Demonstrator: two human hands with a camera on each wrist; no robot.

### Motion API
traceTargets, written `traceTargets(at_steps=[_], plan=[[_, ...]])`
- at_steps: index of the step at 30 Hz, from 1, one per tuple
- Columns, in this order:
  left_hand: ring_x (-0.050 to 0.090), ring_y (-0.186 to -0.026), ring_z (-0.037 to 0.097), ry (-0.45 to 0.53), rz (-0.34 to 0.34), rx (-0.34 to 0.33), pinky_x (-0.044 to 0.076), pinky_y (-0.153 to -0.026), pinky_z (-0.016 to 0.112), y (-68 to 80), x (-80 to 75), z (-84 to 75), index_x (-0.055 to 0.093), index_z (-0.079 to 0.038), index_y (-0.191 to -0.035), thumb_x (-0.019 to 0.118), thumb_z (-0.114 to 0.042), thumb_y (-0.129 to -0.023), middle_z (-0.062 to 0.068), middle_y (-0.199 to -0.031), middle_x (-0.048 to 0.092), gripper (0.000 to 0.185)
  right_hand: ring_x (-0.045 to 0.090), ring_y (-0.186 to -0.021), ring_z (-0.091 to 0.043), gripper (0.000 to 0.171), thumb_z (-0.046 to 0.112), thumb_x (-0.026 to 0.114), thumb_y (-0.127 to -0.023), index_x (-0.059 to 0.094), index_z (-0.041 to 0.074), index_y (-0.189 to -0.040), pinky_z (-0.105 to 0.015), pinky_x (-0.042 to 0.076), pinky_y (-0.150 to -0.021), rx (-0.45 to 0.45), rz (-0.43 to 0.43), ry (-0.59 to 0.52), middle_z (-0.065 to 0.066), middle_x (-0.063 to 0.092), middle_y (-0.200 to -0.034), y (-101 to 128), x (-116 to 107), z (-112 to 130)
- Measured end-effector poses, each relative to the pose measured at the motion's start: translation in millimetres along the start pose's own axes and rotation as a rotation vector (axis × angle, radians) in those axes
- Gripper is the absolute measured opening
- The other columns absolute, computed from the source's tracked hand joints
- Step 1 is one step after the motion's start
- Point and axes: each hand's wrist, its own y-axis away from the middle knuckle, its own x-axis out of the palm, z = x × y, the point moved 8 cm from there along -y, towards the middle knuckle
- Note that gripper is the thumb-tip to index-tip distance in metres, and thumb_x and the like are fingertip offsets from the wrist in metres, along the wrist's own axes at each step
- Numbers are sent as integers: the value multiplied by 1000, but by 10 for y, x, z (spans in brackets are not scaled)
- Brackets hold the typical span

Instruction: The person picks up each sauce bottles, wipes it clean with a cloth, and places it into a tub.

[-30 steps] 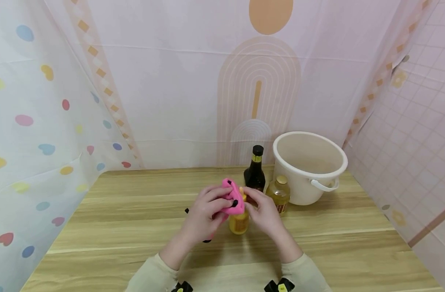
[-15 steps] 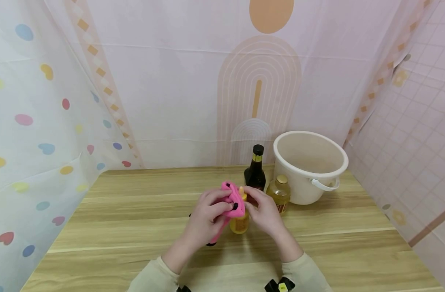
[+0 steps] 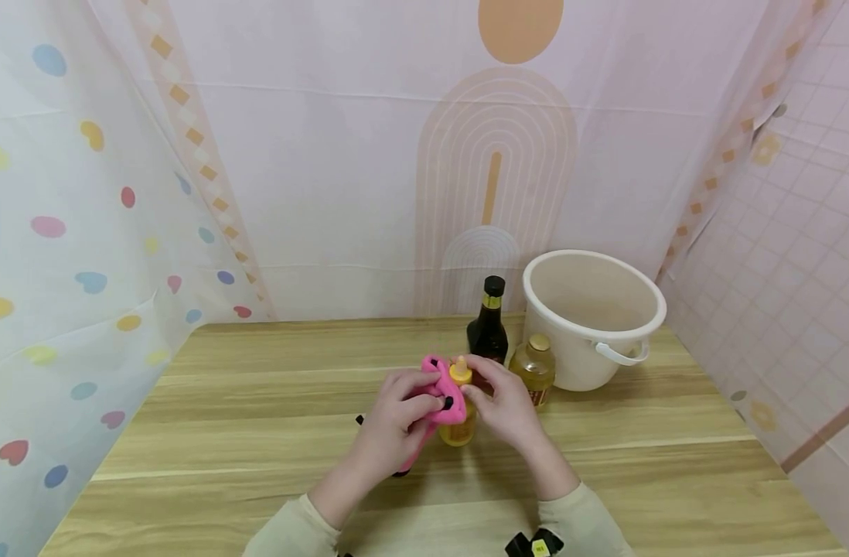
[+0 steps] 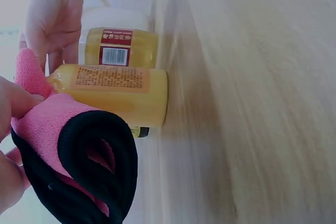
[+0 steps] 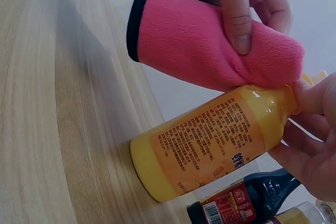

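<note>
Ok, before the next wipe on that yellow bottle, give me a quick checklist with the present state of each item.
1. Yellow bottle stands upright on the wooden table: ok.
2. Right hand has a grip on the bottle near its neck: ok.
3. Left hand holds the pink cloth against the bottle's shoulder: ok.
4. Yellow cap uncovered and on the bottle: ok.
5. Room around it: not ok, since the dark bottle and the small amber bottle stand close behind.
6. Bottle surface clean: cannot tell.
</note>
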Motion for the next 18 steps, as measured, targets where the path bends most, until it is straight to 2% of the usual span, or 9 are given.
traceTargets(at_steps=[6, 18], plan=[[54, -116, 32, -15, 69, -56, 50, -94, 45, 38, 33, 28, 73, -12, -84, 83, 1, -74, 9, -119, 64, 20, 64, -107, -25, 38, -4, 71, -86, 66, 3, -123, -37, 53, -90, -13, 11, 4, -10, 66, -121, -6, 5, -4], [55, -111, 30, -67, 175, -34, 53, -88, 43, 5, 62, -8, 71, -14, -83, 83, -1, -75, 7, -116, 65, 20, 64, -107, -23, 37, -3, 71, -87, 65, 3, -123, -36, 53, -89, -1, 31, 13, -8, 66, -122, -11, 7, 3]])
